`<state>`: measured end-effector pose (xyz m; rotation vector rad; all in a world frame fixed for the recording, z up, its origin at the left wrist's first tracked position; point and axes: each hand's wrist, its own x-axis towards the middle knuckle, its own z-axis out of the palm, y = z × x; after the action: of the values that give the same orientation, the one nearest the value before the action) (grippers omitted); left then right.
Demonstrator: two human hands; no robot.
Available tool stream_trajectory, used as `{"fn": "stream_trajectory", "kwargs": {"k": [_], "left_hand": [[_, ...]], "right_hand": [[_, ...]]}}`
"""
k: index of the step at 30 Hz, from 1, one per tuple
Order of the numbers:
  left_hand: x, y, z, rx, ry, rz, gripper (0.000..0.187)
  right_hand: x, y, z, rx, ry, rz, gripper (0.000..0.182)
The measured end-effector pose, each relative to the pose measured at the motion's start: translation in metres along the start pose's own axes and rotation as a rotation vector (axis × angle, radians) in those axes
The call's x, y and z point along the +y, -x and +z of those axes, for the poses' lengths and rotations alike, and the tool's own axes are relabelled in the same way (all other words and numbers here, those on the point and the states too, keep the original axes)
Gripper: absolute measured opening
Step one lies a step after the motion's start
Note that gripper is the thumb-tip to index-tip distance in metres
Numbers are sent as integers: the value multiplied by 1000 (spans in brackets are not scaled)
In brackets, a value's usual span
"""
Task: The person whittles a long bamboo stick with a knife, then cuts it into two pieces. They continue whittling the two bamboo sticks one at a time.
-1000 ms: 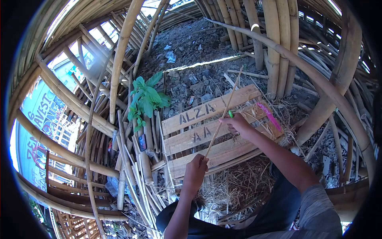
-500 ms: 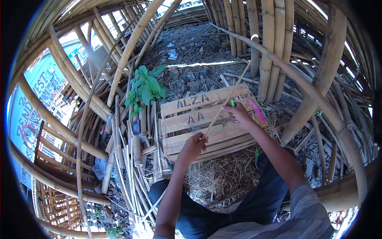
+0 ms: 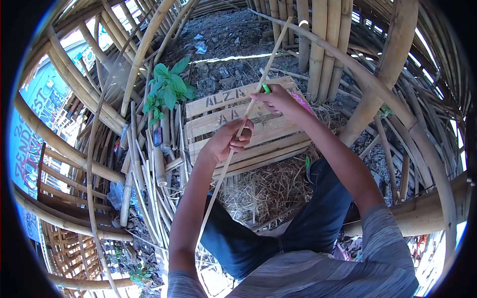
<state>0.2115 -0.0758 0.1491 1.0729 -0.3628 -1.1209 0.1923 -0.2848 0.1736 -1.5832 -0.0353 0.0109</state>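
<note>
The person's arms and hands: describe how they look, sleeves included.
The left hand and right hand are ungloved, with no watch or bracelet visible. The left sleeve and right sleeve are short, grey cloth with darker streaks, leaving the forearms uncovered.

We are viewing a slatted wooden crate (image 3: 278, 128), its pale boards showing a matt, unvarnished finish. Across it we are noting a bamboo strip (image 3: 269, 64), dry-looking and matt, and over the boards a small green piece (image 3: 266, 88) that is appearing smooth, like plastic. Below the crate we are seeing straw (image 3: 268, 193), rough and fibrous; farther below, trousers (image 3: 243, 243) of dark matt cloth and a shirt (image 3: 318, 273) of soft, streaked cloth. Right of the crate we are finding a thick bamboo pole (image 3: 390, 59), smooth-skinned. Left of it, leaves (image 3: 170, 92) are looking smooth, and clear plastic film (image 3: 115, 193) is showing crumpled and glossy. Beyond the crate we are observing rough, stony ground (image 3: 218, 30).
</note>
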Motion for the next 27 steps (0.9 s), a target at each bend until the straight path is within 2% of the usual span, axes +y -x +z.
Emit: {"fn": "stream_trajectory", "kwargs": {"k": [7, 10, 13, 15, 17, 19, 21, 23, 25, 27], "left_hand": [[-31, -8, -11, 115, 56, 39, 26], [-57, -17, -26, 84, 261, -109, 22], [-87, -22, -36, 115, 323, -222, 22], [-111, -22, -41, 178, 277, -254, 23], [-133, -20, -53, 294, 242, -273, 24], [-146, -11, -59, 324, 264, -291, 24], [-153, -2, -60, 353, 286, -304, 25], [-147, 1, -53, 374, 304, -310, 26], [-149, 3, -47, 398, 275, -330, 27], [-155, 4, -44, 423, 326, -344, 25]], "right_hand": [[44, -16, -10, -74, 31, 71, 27], [75, -18, -14, -116, 33, 188, 28], [112, -20, -17, -132, 17, 258, 29], [133, -20, -18, -171, 178, 300, 32], [151, -13, -16, -106, 133, 310, 33], [168, 1, -10, 1, -38, 459, 31], [186, 11, -4, -27, -88, 519, 33], [188, 23, 5, -72, 575, 254, 40], [188, 32, 17, -116, 614, 281, 43], [197, 39, 27, -116, 670, 193, 42]]}}
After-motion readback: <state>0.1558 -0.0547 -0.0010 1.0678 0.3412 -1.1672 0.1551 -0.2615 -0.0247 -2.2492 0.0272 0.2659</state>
